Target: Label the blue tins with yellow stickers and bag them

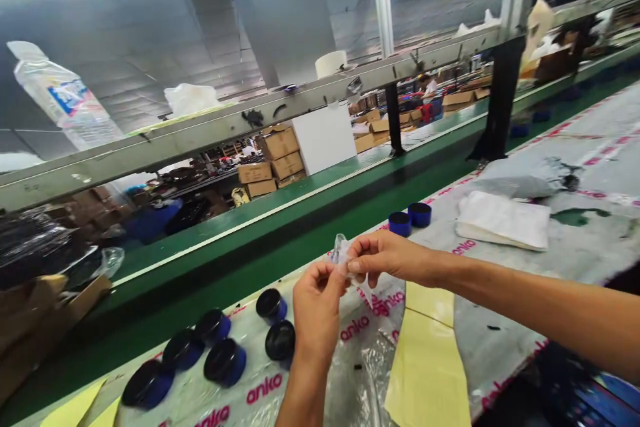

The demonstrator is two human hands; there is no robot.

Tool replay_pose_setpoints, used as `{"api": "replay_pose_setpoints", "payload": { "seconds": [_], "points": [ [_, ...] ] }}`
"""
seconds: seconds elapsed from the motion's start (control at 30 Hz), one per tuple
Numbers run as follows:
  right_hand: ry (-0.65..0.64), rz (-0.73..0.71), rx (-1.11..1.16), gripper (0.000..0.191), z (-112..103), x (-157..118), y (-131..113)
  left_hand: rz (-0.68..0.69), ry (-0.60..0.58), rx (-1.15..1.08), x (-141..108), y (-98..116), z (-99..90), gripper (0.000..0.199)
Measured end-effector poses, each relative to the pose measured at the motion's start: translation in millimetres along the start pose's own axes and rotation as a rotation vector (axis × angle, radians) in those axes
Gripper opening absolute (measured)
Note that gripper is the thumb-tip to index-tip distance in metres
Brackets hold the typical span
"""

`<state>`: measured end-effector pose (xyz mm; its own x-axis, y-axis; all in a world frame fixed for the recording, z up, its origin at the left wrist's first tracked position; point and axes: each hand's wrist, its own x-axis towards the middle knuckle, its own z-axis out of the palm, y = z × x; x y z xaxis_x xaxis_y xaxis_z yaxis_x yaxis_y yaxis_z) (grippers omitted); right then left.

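Clear plastic film (341,252) was held up in a firm, close pinch between the thumbs and fingertips of the left hand (317,310) and right hand (395,257), above an anko-printed plastic sheet (363,340), near black-lidded blue jars (225,361).

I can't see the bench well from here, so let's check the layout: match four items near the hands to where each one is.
Items:
1. Clear plastic piece
2. Two blue jars
3. White packet
4. Yellow sheet

Places:
A. Lying below the right hand
B. To the right of the jars
C. Pinched between the left hand and the right hand
D. Standing upright beyond the right hand

Right pairs: 1-C, 2-D, 3-B, 4-A.
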<state>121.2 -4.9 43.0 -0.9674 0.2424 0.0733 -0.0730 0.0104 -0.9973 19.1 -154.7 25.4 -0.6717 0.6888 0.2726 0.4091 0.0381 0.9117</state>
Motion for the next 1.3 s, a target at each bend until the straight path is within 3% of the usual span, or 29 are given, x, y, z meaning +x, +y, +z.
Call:
{"api": "replay_pose_setpoints", "payload": {
  "seconds": [0.13, 0.23, 0.33, 0.43, 0.53, 0.77, 0.97, 1.17, 1.3],
  "points": [
    [0.012, -0.116, -0.146, 0.018, 41.5, 34.5, 17.7, 0.036, 0.221, 0.317, -23.6, -20.0, -62.6, 0.031],
    [0.08, -0.375, -0.48, 0.005, 74.9, 64.1, 35.7, 0.1, 0.379, 0.619, -37.4, -38.2, -99.8, 0.027],
    [-0.026, -0.67, -0.907, 0.013, 96.8, 88.9, 55.1, 0.149, 0.442, 0.885, -47.8, -56.7, -119.5, 0.029],
    [-0.137, -0.878, -1.278, 0.012, 102.0, 100.8, 71.6, 0.179, 0.42, 1.089, -56.8, -70.5, -123.7, 0.034],
    [-0.188, -0.921, -1.433, 0.009, 97.8, 98.4, 80.7, 0.213, 0.371, 1.218, -64.1, -77.7, -121.9, 0.036],
    [-0.207, -0.749, -1.293, 0.011, 91.7, 70.2, 72.8, 0.284, 0.298, 1.292, -80.9, -82.9, -125.7, 0.022],
    [-0.305, -0.786, -1.277, 0.011, 91.7, 55.4, 65.6, 0.387, 0.196, 1.288, -92.6, -85.3, -131.5, 0.018],
    [-0.386, -0.821, -1.347, 0.007, 90.5, 47.9, 73.0, 0.543, 0.096, 1.26, -95.5, -100.7, -139.3, 0.018],
    [-0.338, -0.784, -1.377, 0.009, 91.6, 48.5, 79.8, 0.556, 0.073, 1.256, -92.5, -108.5, -141.5, 0.015]
  ]
}}
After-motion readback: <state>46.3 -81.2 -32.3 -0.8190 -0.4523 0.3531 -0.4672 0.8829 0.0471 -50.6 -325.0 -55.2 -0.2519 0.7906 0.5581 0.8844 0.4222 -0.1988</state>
